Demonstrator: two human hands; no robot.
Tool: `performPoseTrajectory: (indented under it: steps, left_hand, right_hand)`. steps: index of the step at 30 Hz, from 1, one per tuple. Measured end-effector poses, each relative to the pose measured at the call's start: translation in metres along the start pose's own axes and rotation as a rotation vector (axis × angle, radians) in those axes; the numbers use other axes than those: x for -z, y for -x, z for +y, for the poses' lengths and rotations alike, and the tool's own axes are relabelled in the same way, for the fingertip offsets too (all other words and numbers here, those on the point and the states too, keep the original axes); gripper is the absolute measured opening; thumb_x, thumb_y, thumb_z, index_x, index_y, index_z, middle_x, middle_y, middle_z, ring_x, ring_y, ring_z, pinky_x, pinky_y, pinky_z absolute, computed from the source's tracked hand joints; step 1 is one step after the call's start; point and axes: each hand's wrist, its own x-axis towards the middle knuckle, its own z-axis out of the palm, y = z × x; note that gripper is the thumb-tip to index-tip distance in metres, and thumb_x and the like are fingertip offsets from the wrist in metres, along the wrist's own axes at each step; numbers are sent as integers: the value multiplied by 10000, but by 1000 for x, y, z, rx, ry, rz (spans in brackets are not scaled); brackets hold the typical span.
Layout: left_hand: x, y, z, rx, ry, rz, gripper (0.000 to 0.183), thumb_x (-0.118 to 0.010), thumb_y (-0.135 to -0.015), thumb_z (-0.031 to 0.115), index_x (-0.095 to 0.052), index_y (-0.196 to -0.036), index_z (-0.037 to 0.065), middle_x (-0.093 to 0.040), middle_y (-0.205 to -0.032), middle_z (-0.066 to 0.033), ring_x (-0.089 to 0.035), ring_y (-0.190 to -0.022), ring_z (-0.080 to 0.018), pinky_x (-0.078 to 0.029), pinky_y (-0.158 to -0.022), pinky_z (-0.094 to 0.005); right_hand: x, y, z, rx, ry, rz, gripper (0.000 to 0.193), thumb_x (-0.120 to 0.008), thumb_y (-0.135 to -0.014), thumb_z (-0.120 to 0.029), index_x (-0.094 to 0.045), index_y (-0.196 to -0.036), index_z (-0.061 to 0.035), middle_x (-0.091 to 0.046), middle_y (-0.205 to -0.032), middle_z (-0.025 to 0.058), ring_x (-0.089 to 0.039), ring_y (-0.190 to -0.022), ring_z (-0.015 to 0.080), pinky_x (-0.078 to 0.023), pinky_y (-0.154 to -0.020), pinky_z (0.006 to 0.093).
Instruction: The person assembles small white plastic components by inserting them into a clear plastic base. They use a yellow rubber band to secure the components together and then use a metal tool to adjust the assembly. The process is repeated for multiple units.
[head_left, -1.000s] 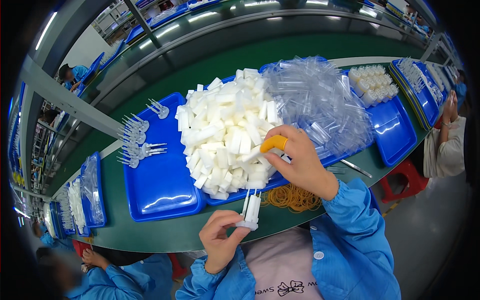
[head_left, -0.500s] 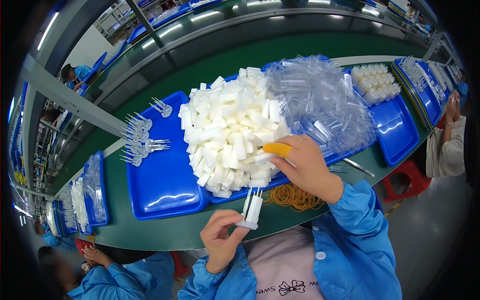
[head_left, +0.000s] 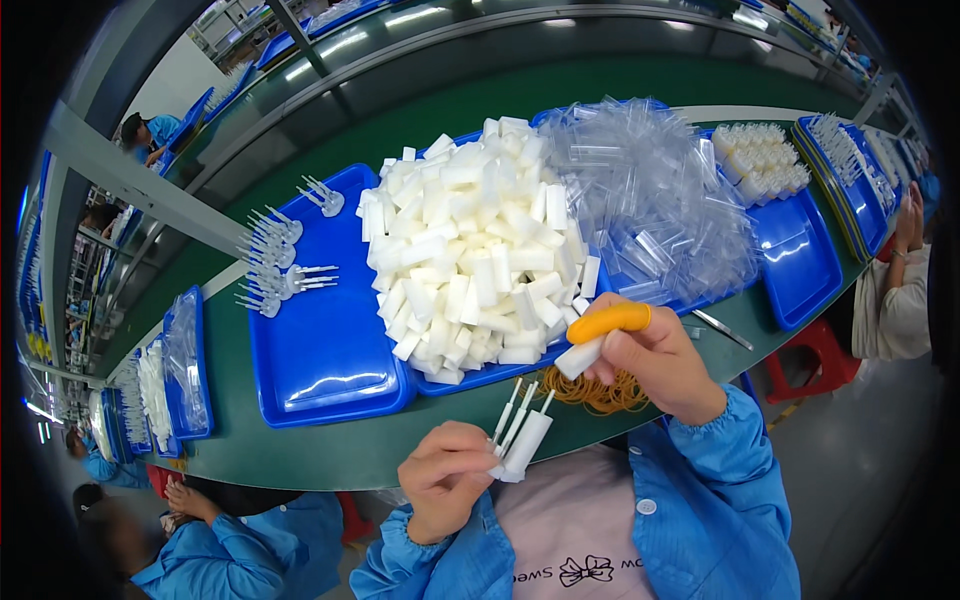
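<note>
Between the thumb and fingers of my left hand (head_left: 446, 482) is a white plastic base with upright pins (head_left: 508, 418), one side carrying a white foam block (head_left: 528, 446). My right hand (head_left: 655, 358), wearing an orange finger cot (head_left: 609, 322) on one finger, pinches a second white foam block (head_left: 578, 357) to the right of the base and a little above it. The two hands are apart. Behind them rises a large heap of white foam blocks (head_left: 470, 250) in a blue tray. Brown rubber bands (head_left: 600, 393) lie partly hidden beneath my right hand.
A blue tray (head_left: 330, 385) on the left holds several pinned bases (head_left: 272, 250). Clear plastic sleeves (head_left: 650, 200) fill a tray right of the foam. Farther right, finished-looking white pieces (head_left: 760, 160) sit in a blue tray. Tweezers (head_left: 722, 330) lie near the table edge. Co-workers sit on both sides.
My right hand has drawn back from the foam heap toward me and to the right, bringing a foam block with it. My left hand still holds the pinned base, now tilted slightly more rightward.
</note>
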Motion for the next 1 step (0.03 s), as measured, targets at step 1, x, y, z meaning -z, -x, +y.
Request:
performPoseTrajectory:
  steps: [1]
  left_hand:
    - [-1, 0, 2, -15, 0, -13, 154, -666, -750, -52, -691, -893, 0, -623, -951, -123, -594, -837, -249, -491, -750, -355]
  right_hand:
    - [-1, 1, 2, 10, 27, -6, 276, -550, -929, -122, -564, -1183, -15, -550, -945, 32, -558, -741, 87, -475, -704, 214]
